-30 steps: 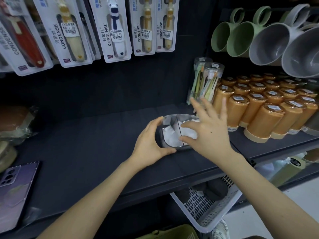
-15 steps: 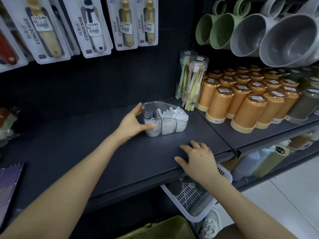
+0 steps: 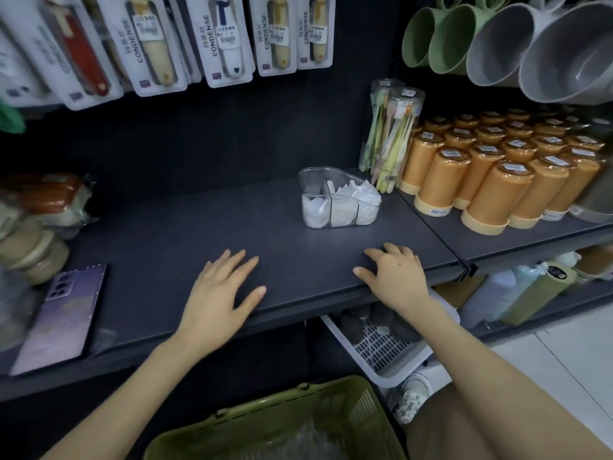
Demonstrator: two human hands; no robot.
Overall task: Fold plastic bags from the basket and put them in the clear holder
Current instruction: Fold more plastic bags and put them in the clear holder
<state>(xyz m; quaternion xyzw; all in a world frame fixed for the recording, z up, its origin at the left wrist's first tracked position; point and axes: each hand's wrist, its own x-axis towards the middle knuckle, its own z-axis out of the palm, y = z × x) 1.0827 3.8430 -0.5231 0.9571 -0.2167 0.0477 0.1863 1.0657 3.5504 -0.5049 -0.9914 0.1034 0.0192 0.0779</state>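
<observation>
The clear holder (image 3: pixel 308 180) stands on the dark shelf (image 3: pixel 166 234), split into compartments with folded white plastic bags (image 3: pixel 358 200) inside. Neither hand touches it. My left hand (image 3: pixel 219 293) lies flat near the shelf's front edge, fingers spread and empty. My right hand (image 3: pixel 394 277) rests on the front edge to the right, fingers slightly bent, holding nothing. A green basket (image 3: pixel 331 406) sits below at the bottom of the view, with crumpled clear plastic (image 3: pixel 298 443) in it.
Orange lidded cups (image 3: pixel 491 194) and toothbrush tubes (image 3: pixel 391 137) crowd the shelf to the holder's right. A purple phone (image 3: pixel 63 313) lies at the left. A white basket (image 3: pixel 381 353) juts out under the shelf. Packaged toothbrushes and mugs hang above.
My left hand let go of the holder and drew back to the shelf's front edge. The right hand stayed on the edge. The view tilted down, showing more of the green basket.
</observation>
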